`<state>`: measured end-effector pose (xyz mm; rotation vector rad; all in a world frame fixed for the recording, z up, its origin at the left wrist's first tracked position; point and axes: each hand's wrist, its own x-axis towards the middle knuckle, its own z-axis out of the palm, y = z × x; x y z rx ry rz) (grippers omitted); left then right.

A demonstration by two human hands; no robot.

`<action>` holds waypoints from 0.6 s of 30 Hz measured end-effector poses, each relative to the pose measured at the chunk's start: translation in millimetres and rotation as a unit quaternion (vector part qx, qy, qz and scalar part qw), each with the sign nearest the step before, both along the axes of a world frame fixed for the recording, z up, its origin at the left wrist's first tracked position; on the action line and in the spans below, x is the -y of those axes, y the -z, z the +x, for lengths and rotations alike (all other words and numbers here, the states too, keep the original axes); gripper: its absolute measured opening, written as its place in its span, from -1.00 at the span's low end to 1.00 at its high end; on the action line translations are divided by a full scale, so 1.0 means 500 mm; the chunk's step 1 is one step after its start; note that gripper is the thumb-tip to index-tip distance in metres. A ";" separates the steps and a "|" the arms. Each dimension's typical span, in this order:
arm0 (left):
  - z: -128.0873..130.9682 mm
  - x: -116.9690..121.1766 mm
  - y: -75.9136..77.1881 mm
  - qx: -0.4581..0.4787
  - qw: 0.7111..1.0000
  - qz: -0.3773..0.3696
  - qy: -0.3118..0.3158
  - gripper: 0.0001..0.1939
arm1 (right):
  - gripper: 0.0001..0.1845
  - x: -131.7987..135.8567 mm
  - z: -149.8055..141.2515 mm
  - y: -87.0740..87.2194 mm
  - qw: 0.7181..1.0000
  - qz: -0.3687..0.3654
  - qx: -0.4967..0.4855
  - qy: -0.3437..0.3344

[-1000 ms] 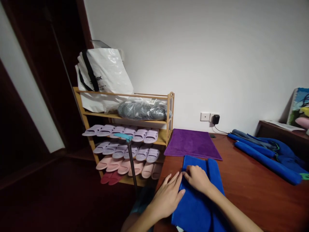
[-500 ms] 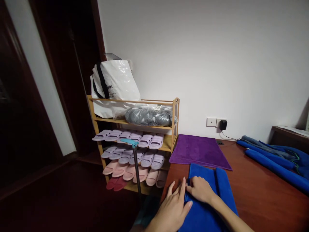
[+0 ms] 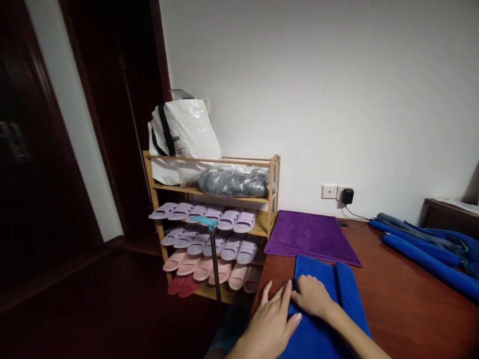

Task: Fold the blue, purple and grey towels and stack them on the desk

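Observation:
A blue towel point(image 3: 322, 268) lies on the wooden table, its right side folded over in a strip. My left hand point(image 3: 267, 319) rests along the towel's left edge with fingers stretched and thumb apart, partly over the table's rim. Just to the right, my right hand point(image 3: 312, 296) is closed, its curled fingers at that same left edge of the towel; the fingertips are mostly hidden. Beyond both hands, a purple towel point(image 3: 310, 234) is spread flat.
Rolled and bunched blue cloths point(image 3: 422, 249) lie at the table's right. A black plug adapter point(image 3: 348, 196) sits in the wall socket. To the left stand a wooden shoe rack point(image 3: 274, 189) with several slippers, a white bag point(image 3: 196, 129) and a dark pole with a blue top point(image 3: 213, 239).
The whole view has shifted slightly, so things sit a little lower and further right. Both hands stay at the towel's left edge, nearly unmoved against it.

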<state>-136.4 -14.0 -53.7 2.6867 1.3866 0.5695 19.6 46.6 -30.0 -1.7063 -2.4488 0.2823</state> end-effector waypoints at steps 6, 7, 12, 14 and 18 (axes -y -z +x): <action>-0.002 0.012 -0.019 -0.026 0.999 0.038 0.025 -0.49 | -0.77 0.010 0.079 0.013 0.999 0.017 -0.019 0.025; -0.002 0.013 -0.021 -0.029 0.998 0.042 0.025 -0.48 | -0.77 0.017 0.101 0.012 0.999 0.022 -0.017 0.037; 0.006 0.012 -0.019 -0.047 0.998 0.050 0.015 -0.43 | -0.77 0.058 0.252 0.008 0.995 0.040 -0.008 0.095; 0.011 0.011 -0.015 -0.063 0.997 0.047 0.009 -0.40 | -0.75 0.070 0.329 0.022 0.991 0.052 -0.016 0.120; 0.015 0.013 -0.013 -0.072 0.996 0.048 -0.003 -0.39 | -0.74 0.086 0.491 0.081 0.982 0.009 -0.043 0.185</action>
